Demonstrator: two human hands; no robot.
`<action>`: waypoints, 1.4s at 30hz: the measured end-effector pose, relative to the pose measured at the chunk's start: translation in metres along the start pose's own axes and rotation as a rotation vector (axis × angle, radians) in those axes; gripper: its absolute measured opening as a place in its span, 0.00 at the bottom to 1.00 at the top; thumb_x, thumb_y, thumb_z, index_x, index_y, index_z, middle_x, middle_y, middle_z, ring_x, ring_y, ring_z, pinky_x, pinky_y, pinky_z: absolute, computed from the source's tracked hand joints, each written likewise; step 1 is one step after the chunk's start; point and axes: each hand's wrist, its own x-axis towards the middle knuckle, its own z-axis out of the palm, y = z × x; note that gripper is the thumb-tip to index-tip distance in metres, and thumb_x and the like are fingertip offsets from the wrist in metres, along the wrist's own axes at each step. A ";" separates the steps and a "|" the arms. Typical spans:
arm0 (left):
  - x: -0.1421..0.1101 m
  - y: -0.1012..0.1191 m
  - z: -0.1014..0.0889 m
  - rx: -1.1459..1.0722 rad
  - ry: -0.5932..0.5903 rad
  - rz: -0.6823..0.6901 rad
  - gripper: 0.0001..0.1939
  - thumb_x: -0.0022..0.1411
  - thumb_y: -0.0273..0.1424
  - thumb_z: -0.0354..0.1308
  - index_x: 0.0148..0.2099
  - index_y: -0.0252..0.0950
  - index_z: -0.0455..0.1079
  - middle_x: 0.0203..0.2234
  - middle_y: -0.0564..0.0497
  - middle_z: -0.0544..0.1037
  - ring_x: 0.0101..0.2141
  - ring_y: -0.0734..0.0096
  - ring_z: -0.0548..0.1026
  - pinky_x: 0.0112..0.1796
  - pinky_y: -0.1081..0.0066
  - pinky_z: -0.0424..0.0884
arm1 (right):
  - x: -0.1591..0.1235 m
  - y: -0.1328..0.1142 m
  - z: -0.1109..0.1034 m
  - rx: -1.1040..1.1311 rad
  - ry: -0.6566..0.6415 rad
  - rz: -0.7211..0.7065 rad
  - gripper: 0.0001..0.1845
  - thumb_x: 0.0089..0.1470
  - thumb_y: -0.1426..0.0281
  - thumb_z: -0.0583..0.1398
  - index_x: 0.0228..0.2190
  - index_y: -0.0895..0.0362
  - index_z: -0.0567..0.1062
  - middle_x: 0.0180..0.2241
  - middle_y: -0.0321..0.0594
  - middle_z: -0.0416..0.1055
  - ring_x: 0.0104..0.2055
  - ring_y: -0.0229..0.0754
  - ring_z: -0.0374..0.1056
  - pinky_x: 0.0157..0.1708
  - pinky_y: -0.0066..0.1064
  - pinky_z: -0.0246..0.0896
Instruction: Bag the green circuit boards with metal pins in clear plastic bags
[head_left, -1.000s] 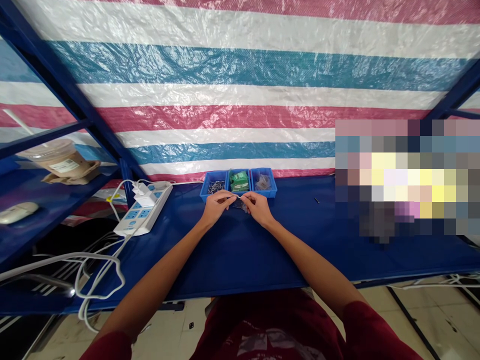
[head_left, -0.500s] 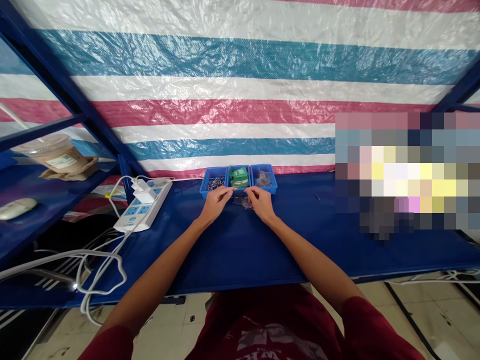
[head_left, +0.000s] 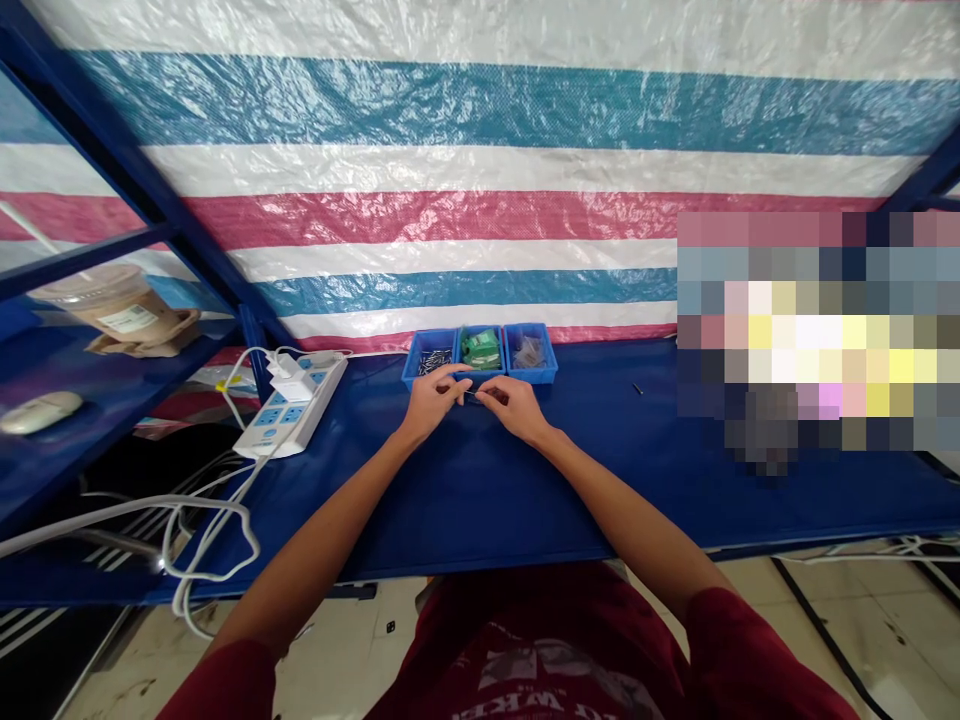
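Observation:
My left hand (head_left: 431,398) and my right hand (head_left: 511,407) meet fingertip to fingertip over the blue table (head_left: 480,480), just in front of three small blue bins. Both pinch a tiny dark part (head_left: 472,396) between them; it is too small to name. The left bin (head_left: 430,360) holds small metal pins, the middle bin (head_left: 480,349) holds green parts, the right bin (head_left: 529,352) holds clear bagged pieces.
A white power strip (head_left: 292,410) with a plugged charger lies at the left, its cables hanging off the table edge. A drink cup (head_left: 112,305) and a white mouse (head_left: 37,412) sit on the left shelf. A small dark pin (head_left: 637,389) lies at right. Striped tarp hangs behind.
My hands drew slightly apart half a second ago and have come together again at the fingertips. The view has tilted a little, shifting the scene upward.

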 end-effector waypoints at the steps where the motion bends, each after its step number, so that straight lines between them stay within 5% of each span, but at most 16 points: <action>1: 0.000 -0.001 0.000 -0.015 0.004 -0.007 0.19 0.58 0.41 0.60 0.46 0.33 0.73 0.15 0.57 0.70 0.15 0.80 0.60 0.20 0.77 0.59 | 0.000 0.001 0.001 -0.005 -0.012 -0.009 0.11 0.56 0.63 0.58 0.29 0.56 0.76 0.27 0.39 0.73 0.27 0.38 0.65 0.30 0.28 0.59; 17: 0.002 -0.005 0.006 -0.089 0.061 0.052 0.15 0.52 0.42 0.64 0.32 0.33 0.76 0.32 0.46 0.76 0.23 0.75 0.69 0.20 0.76 0.63 | 0.000 -0.001 -0.001 0.125 0.080 0.148 0.14 0.56 0.61 0.55 0.28 0.57 0.72 0.22 0.36 0.68 0.23 0.37 0.63 0.25 0.27 0.58; 29: 0.001 0.001 0.003 -0.199 0.052 -0.007 0.14 0.56 0.40 0.61 0.35 0.33 0.73 0.30 0.46 0.80 0.21 0.75 0.70 0.20 0.75 0.65 | 0.001 -0.003 -0.002 0.044 0.175 0.185 0.15 0.55 0.61 0.55 0.26 0.57 0.74 0.20 0.34 0.69 0.23 0.37 0.63 0.28 0.28 0.58; 36: 0.002 -0.005 0.002 0.047 0.050 0.061 0.15 0.55 0.41 0.61 0.35 0.34 0.77 0.29 0.47 0.79 0.27 0.69 0.74 0.31 0.71 0.70 | 0.001 -0.006 -0.006 0.014 0.231 0.154 0.17 0.58 0.60 0.53 0.30 0.57 0.75 0.26 0.38 0.73 0.27 0.39 0.66 0.32 0.29 0.60; 42: 0.002 -0.003 -0.004 0.011 -0.005 0.021 0.18 0.57 0.42 0.61 0.43 0.33 0.76 0.20 0.51 0.77 0.18 0.76 0.66 0.23 0.74 0.65 | 0.001 -0.005 -0.005 0.005 0.115 0.118 0.14 0.56 0.60 0.55 0.34 0.57 0.76 0.26 0.38 0.71 0.24 0.37 0.63 0.29 0.29 0.60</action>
